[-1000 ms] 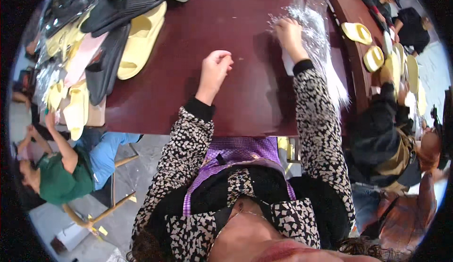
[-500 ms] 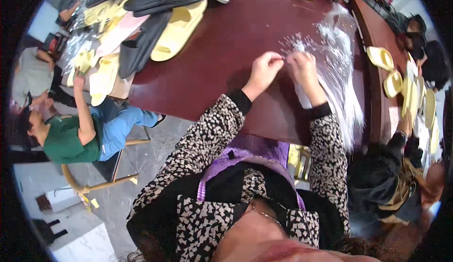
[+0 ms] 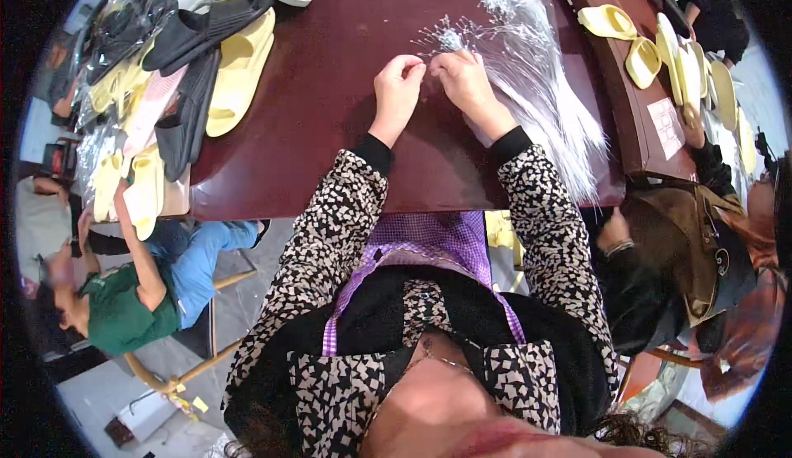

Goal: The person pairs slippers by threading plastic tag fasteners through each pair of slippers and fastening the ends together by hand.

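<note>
My left hand is raised over the dark red table, its thumb and fingers closed in a pinch. Close beside it, my right hand is also pinched, the two sets of fingertips a small gap apart. Whatever sits between the fingers is too small to make out. Beside and beyond my right hand lies a large bundle of thin white plastic strands, fanned out over a clear bag. Small pale heads of the strands cluster just past my right fingertips.
On the left lies a pile of slippers: yellow, black, pink and grey, with clear wrapping. More yellow slippers lie on the right-hand table. A person in a green shirt sits at left; another is at right.
The view has turned a little, so the table and slippers sit differently in it. Both hands stay pinched close together, and the gap between their fingertips looks much the same.
</note>
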Available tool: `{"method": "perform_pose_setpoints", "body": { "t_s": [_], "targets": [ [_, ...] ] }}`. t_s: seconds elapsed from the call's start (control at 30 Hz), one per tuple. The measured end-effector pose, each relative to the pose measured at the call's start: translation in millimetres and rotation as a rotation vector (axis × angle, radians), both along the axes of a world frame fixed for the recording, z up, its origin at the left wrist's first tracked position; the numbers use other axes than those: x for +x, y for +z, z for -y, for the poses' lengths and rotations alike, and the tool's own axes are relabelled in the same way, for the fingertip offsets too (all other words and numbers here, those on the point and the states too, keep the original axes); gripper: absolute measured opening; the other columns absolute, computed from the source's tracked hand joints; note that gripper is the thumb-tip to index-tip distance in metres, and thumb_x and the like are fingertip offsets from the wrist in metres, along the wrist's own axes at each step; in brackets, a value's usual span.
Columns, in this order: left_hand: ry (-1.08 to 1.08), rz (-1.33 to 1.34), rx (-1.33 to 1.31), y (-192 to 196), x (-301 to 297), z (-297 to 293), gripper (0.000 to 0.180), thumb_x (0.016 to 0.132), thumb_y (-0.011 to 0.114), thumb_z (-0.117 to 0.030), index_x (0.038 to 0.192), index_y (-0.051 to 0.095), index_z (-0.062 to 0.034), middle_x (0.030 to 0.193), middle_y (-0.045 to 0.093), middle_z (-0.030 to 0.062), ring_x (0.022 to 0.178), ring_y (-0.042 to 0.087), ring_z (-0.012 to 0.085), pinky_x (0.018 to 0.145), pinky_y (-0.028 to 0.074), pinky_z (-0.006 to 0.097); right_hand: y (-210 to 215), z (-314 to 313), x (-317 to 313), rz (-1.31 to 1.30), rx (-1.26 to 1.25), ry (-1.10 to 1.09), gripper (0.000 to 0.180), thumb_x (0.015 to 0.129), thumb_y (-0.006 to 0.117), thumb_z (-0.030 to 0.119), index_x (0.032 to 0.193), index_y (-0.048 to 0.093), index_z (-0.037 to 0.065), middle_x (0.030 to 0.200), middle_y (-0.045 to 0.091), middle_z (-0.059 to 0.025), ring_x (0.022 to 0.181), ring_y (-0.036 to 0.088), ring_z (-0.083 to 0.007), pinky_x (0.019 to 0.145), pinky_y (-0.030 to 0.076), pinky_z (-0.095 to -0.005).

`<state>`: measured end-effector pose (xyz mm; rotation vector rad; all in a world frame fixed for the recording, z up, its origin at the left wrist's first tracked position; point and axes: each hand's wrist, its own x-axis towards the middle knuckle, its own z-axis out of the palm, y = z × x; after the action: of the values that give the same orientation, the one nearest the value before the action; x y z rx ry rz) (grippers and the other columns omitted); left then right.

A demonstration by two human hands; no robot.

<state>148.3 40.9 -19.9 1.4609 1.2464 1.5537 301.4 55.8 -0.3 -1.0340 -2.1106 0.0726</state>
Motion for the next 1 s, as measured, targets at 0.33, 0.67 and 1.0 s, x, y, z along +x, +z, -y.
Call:
{"method": "perform_pose_setpoints", "body": {
  "t_s": [0.33, 0.67, 1.0],
  "targets": [
    [0.066, -0.773, 0.253, 18.1, -15.6, -15.1, 0.012, 0.088, 0.057, -0.013, 0.090, 0.060, -0.0020, 0.088, 0.063, 0.0158, 0.083, 0.061, 0.0350, 0.073, 0.049, 0.042, -27.3, -26.5, 37.7, 0.121, 0.059, -0.127, 0.006, 0.081, 0.061, 0.012, 0.085, 0.064, 0.015, 0.082, 0.065, -0.0013, 0.086, 0.058, -0.0236, 0.079, 0.040, -0.0396],
    [0.313, -0.990, 0.344, 59.4, -92.1, -41.2, 0.016, 0.094, 0.044, -0.013, 0.094, 0.056, -0.0015, 0.092, 0.058, 0.0178, 0.088, 0.056, 0.0381, 0.077, 0.046, 0.046, -31.2, -87.1, 84.4, 0.309, 0.029, -0.546, 0.012, 0.082, 0.054, 0.014, 0.085, 0.064, 0.008, 0.089, 0.063, -0.0102, 0.091, 0.056, -0.0316, 0.080, 0.041, -0.0475],
    [0.517, -0.895, 0.149, 70.3, -144.0, 7.1, 0.013, 0.092, 0.048, -0.011, 0.088, 0.053, 0.0004, 0.086, 0.057, 0.0177, 0.084, 0.056, 0.0368, 0.074, 0.044, 0.044, -42.3, -84.7, 105.8, 0.109, 0.054, -0.449, 0.012, 0.081, 0.054, 0.011, 0.088, 0.063, 0.010, 0.094, 0.061, -0.0069, 0.097, 0.054, -0.0270, 0.085, 0.040, -0.0428]
  ]
}}
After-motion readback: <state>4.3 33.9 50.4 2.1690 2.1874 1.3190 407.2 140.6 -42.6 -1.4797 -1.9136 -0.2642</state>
